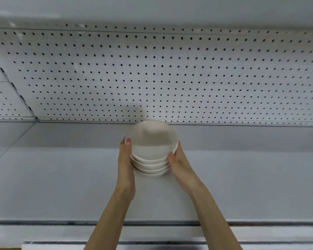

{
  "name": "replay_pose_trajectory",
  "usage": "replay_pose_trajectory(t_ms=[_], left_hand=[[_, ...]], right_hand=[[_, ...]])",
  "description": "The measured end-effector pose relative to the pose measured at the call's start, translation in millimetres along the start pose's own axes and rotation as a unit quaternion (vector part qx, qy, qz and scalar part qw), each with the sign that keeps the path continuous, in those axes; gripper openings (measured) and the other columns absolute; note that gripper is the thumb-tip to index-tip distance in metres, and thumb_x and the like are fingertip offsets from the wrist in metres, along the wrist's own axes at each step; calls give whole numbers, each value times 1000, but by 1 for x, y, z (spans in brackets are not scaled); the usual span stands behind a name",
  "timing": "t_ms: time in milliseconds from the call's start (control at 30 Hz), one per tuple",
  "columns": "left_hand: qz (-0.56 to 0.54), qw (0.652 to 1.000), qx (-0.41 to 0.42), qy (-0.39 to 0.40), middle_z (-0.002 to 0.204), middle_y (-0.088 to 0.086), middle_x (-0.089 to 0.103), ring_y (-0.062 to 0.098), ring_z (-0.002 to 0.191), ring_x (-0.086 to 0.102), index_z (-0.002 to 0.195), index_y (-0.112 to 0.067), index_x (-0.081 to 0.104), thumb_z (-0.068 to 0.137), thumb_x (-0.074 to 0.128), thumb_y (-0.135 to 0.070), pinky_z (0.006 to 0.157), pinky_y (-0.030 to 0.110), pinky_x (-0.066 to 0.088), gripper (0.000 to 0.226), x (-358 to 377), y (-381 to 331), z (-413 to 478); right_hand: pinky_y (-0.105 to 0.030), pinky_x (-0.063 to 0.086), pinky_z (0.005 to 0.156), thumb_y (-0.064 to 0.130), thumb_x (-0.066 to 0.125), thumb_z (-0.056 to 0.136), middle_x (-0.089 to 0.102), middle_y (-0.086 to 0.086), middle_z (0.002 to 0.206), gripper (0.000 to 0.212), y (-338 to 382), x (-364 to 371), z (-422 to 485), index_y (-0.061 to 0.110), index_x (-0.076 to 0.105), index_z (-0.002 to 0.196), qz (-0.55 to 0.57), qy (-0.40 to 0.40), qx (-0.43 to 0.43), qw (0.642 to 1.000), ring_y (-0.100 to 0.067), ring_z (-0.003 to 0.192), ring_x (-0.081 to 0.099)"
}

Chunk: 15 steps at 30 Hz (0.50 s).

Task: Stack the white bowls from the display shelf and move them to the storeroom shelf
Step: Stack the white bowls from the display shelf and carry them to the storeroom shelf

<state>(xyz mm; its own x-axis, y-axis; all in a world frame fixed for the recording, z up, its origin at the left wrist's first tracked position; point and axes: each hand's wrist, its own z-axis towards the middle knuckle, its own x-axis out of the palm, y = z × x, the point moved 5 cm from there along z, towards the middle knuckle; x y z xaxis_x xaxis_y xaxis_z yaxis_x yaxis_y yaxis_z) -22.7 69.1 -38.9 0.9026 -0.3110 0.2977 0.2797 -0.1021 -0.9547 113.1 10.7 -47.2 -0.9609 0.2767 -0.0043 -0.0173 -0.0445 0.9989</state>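
So we've got our left hand [125,159] and right hand [179,163] gripping the upright stack of white bowls [152,141] from opposite sides, equally close, dead ahead on the shelf [61,177], just short of the pegboard [152,69], though we can't tell if it's lifted.

A stack of white bowls [151,156] sits between the two hands, over a white shelf [61,186]. The left hand [126,163] holds the stack on its left side, with the thumb on the rim of the top bowl. The right hand [181,165] holds the right side. Beyond the hands, behind the bowls, stands a white perforated back panel [170,74] with many small dark holes.
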Motion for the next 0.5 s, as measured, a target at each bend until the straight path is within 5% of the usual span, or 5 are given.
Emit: replay_pose_trajectory(t_ms=[167, 333, 500], left_hand=[[-30, 999, -12, 24, 132, -1, 62, 15, 125, 55, 135, -20, 52, 80, 50, -64, 110, 43, 38, 70, 4, -4, -3], [-47, 998, -26, 29, 129, -3, 63, 17, 124, 56, 127, -32, 53, 81, 50, -55, 104, 40, 42, 52, 7, -8, -14], [-51, 991, -25, 125, 130, 4, 63, 19, 122, 58, 128, -24, 53, 73, 56, -60, 102, 42, 44, 66, 54, -21, -28]], right_hand=[[-3, 37, 88, 25, 44, 85, 50, 27, 127, 53, 3, 8, -10, 35, 30, 136, 3, -43, -1, 999, 17, 115, 48], [-5, 40, 87, 34, 56, 78, 55, 21, 124, 57, 22, 12, -31, 32, 37, 133, 20, -99, -17, 995, 11, 113, 53], [-4, 41, 86, 36, 59, 76, 57, 28, 121, 69, 44, -20, -74, 23, 35, 140, 32, -202, -54, 977, 11, 113, 53]])
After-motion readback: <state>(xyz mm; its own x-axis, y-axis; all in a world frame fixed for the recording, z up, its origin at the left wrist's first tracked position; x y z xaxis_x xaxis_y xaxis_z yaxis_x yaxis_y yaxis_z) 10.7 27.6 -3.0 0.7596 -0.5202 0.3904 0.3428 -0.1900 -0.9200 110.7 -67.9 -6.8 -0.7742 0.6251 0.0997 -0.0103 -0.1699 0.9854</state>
